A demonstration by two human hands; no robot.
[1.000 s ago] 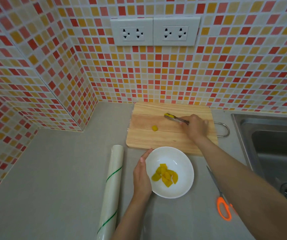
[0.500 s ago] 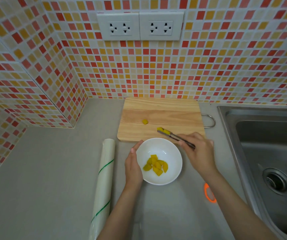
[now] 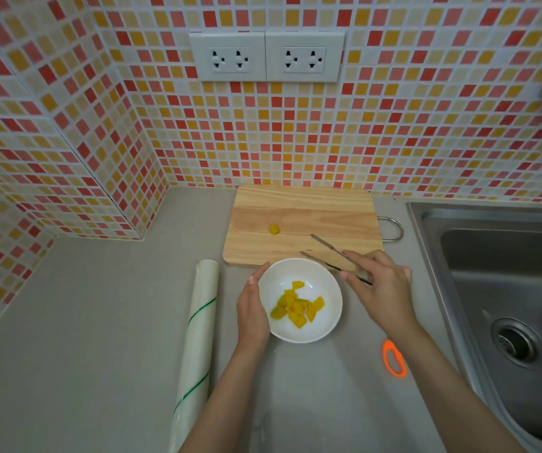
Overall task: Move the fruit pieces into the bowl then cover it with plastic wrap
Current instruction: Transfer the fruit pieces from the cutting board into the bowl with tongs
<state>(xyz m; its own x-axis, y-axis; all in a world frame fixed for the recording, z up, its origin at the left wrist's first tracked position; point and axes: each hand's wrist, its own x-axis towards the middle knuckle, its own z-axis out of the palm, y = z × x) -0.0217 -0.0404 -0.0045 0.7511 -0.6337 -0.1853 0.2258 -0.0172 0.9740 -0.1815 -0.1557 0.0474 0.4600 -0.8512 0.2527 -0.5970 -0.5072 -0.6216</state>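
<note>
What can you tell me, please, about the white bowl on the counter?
The white bowl is round, glossy, ceramic-looking, and upright on the grey counter, just before the near edge of the wooden cutting board. Yellow fruit pieces lie heaped inside; the rest is bare. The left hand rests against its left wall. Metal tongs in the right hand pass over its far right rim.

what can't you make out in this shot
All in the head view:
- Orange-handled scissors: blades hidden behind the right forearm.
- Roll of clear plastic wrap: near end cut off by the bottom edge.
- Left hand: its fingers lie beneath its back, so its grip on the white round bowl is unclear.
- Steel sink: right side cut off by the frame edge.
</note>
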